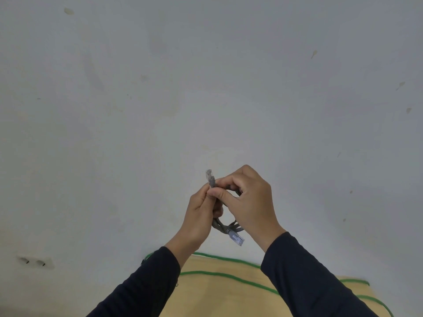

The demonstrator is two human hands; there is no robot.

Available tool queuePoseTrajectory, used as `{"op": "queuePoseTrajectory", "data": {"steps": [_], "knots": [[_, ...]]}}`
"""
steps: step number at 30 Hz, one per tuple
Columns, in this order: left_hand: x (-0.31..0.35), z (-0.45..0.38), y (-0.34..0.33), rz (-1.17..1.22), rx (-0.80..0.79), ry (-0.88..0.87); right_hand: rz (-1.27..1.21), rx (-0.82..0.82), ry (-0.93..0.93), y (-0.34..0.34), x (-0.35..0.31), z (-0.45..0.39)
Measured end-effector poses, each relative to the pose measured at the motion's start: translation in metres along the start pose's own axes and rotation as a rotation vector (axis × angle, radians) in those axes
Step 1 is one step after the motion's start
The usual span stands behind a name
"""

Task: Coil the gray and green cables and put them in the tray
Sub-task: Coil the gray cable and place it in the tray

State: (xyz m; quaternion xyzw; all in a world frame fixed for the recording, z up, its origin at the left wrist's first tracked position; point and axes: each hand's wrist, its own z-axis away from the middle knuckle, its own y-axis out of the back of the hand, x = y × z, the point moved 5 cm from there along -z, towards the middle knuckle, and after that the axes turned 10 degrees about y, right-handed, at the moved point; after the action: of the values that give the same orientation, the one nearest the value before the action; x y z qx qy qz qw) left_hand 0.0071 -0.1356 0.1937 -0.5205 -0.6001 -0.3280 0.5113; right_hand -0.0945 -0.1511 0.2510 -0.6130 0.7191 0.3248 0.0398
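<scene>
Below my raised arms the green cable (229,276) lies loose in long runs across the tan tabletop (217,298), one strand passing behind my dark sleeves (309,277), which cover part of it. A double wall socket (34,262) sits low on the left.

The gray cable (223,225) is up in the air between my hands, well above the table — wound into a small coil. My left hand (199,221) curls around the coil's left side, and my right hand (250,202) pinches it near the top with thumb and forefinger, so the two hands meet on the same bundle. One clear plug (210,177) sticks up above my fingertips; the other plug (237,237) hangs out of the bottom of the coil, pointing down and right.

Behind everything is a plain pale wall (206,76) with a few small marks and chips — it fills most of what I see.
</scene>
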Motion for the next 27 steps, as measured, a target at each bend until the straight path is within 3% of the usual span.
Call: {"op": "queuePoseTrajectory", "data": {"steps": [4, 11, 16, 20, 27], "knots": [[-0.001, -0.001, 0.005, 0.131, -0.009, 0.047, 0.047, 0.015, -0.028, 0.003, 0.003, 0.000], [0.000, 0.000, 0.010, 0.161, 0.001, 0.093, -0.004, 0.055, -0.074, -0.002, 0.006, 0.005], [0.011, 0.002, 0.009, 0.038, -0.047, 0.004, -0.034, 0.003, -0.157, -0.008, 0.016, 0.011], [0.008, -0.001, 0.020, -0.025, 0.076, 0.007, -0.168, -0.091, -0.227, -0.016, 0.021, 0.019], [-0.006, -0.002, 0.030, -0.126, 0.156, 0.035, -0.281, 0.050, -0.309, -0.024, 0.030, 0.037]]}}
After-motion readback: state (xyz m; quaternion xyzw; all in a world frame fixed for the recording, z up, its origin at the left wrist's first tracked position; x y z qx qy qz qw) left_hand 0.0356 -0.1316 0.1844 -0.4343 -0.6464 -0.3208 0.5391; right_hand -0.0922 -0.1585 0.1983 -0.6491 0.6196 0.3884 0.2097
